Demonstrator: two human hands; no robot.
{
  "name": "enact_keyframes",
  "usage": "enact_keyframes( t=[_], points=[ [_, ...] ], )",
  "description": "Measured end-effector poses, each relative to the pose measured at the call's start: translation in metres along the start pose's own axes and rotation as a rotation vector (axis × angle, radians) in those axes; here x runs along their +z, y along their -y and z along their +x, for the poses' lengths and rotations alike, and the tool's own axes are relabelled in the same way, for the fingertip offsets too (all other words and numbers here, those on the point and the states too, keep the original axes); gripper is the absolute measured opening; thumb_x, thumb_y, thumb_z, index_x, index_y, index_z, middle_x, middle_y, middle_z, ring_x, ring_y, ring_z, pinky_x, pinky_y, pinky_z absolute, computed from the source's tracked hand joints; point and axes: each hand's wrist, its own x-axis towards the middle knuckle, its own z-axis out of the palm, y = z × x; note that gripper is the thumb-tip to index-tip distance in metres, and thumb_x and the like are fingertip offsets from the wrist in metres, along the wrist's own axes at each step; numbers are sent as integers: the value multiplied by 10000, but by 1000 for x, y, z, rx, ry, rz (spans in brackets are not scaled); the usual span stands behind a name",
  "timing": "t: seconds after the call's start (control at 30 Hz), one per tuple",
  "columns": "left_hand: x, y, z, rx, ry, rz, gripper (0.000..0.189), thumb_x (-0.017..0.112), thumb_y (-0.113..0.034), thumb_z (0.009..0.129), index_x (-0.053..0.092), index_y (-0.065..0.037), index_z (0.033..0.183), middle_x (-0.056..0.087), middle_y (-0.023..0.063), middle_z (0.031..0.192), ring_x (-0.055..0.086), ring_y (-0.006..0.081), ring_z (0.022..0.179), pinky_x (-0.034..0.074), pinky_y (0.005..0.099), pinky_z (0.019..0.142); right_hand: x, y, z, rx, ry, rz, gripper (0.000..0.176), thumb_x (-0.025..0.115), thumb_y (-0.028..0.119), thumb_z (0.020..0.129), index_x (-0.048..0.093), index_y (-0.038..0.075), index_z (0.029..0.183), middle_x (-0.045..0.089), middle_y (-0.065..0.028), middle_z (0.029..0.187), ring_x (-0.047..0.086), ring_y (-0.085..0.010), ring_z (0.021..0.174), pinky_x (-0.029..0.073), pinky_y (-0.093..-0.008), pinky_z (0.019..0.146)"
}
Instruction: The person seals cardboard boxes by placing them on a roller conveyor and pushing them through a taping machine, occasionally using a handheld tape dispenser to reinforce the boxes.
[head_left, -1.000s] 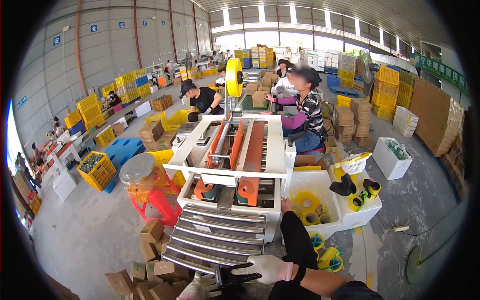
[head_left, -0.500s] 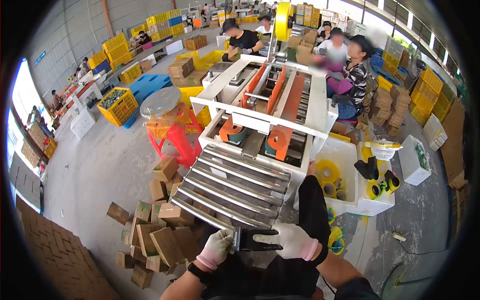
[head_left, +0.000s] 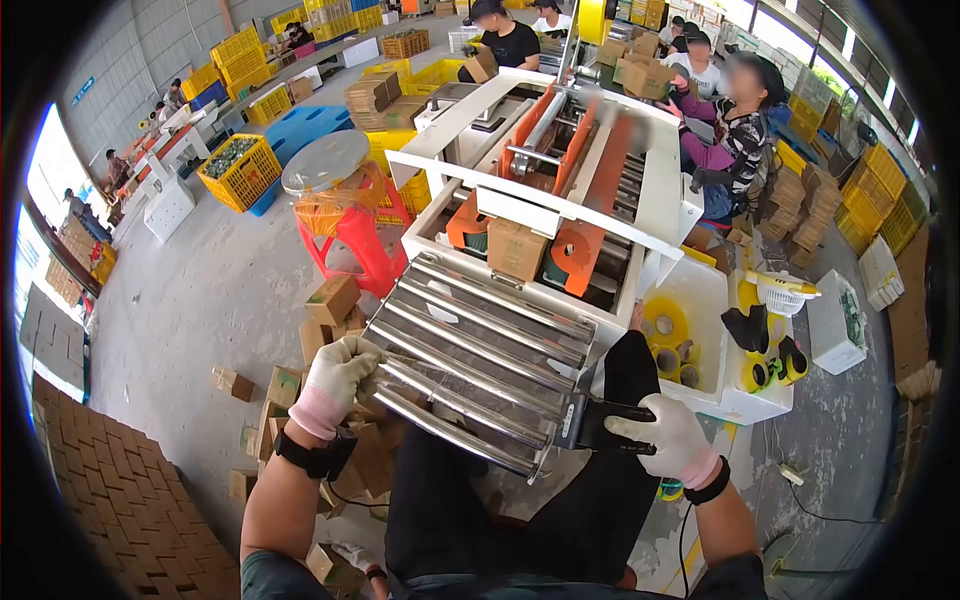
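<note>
My right hand (head_left: 665, 437), in a white glove with a pink cuff, grips a black handheld device (head_left: 596, 424) by its handle, beside the right end of the roller conveyor (head_left: 470, 355). My left hand (head_left: 340, 384), gloved alike, is closed at the left side of the rollers; what its fingers hold, if anything, I cannot tell. Past the rollers, a small brown carton (head_left: 516, 250) sits between orange side guides in the white-framed machine (head_left: 560, 222). Another person's gloved hand (head_left: 356, 556) shows at the bottom, by a carton (head_left: 333, 570).
Cartons (head_left: 333, 300) lie piled on the floor left of the rollers. A red stool (head_left: 352, 247) stands beyond them. At right are a white foam box (head_left: 705, 400) with yellow tape rolls and a cable (head_left: 840, 517). Several people work behind the machine.
My hands have moved apart: the left released the device and went left to the roller ends, while the right carried it right and up. A carton now shows in the machine's near end.
</note>
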Motion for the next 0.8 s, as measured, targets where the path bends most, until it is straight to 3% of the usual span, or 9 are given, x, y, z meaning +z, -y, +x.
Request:
enact_keyframes(
  t=[0.17,0.3,0.43,0.5,0.57,0.63,0.67,0.7,0.8],
  points=[
    [9,-23,74,196,32,44,118,519,-43,955,623,7,929,566,-4,706,478,51,583,396,206,528,-9,-23,30,30,-172,-81,597,656,9,608,708,284,1135,519,-112,791,553,-325,687,457,-403,606],
    [32,-29,138,261,-103,145,144,519,-71,968,635,-4,914,560,-10,702,480,52,593,407,215,541,-10,-48,65,94,-156,-170,631,644,-7,612,687,271,1177,548,-140,854,582,-362,749,485,-428,651],
    [34,1,224,331,-77,217,145,518,-53,932,655,-8,922,579,2,688,498,70,595,430,241,550,10,-84,102,86,-127,-133,688,632,-9,637,641,291,1256,558,-147,889,584,-371,799,496,-424,700],
    [39,20,245,270,-49,563,137,537,-45,915,658,19,923,608,39,726,528,88,596,449,261,564,30,-109,113,109,-19,-130,709,626,-8,656,619,307,1290,553,-151,898,583,-369,810,498,-420,718],
    [51,71,269,135,92,535,168,565,-97,899,663,23,963,683,133,805,647,155,728,505,283,681,57,-121,128,261,173,-38,720,619,0,699,584,343,1332,522,-160,908,573,-347,843,491,-408,751],
    [77,101,269,253,114,480,201,606,-129,904,653,17,1034,690,133,874,649,157,806,507,284,742,83,-123,147,172,113,-55,721,614,4,715,573,360,1340,512,-154,890,570,-334,831,485,-402,735],
    [80,93,262,60,224,290,359,670,-163,891,576,15,1188,679,129,1030,641,168,921,504,288,817,87,-116,155,174,68,-61,727,612,5,715,568,368,1344,499,-149,871,571,-325,801,484,-407,718],
    [77,99,255,72,249,247,416,687,-165,882,541,17,1226,669,123,1064,636,166,943,503,289,832,90,-119,159,167,71,-76,685,655,8,699,602,292,1320,503,-169,849,544,-348,759,468,-420,675],
    [62,110,233,131,331,268,671,757,-170,835,393,27,1363,619,115,1194,613,154,1030,500,294,885,95,-107,145,82,62,-64,723,651,5,679,592,318,1329,519,-174,882,567,-356,776,497,-412,690]
  ],
)
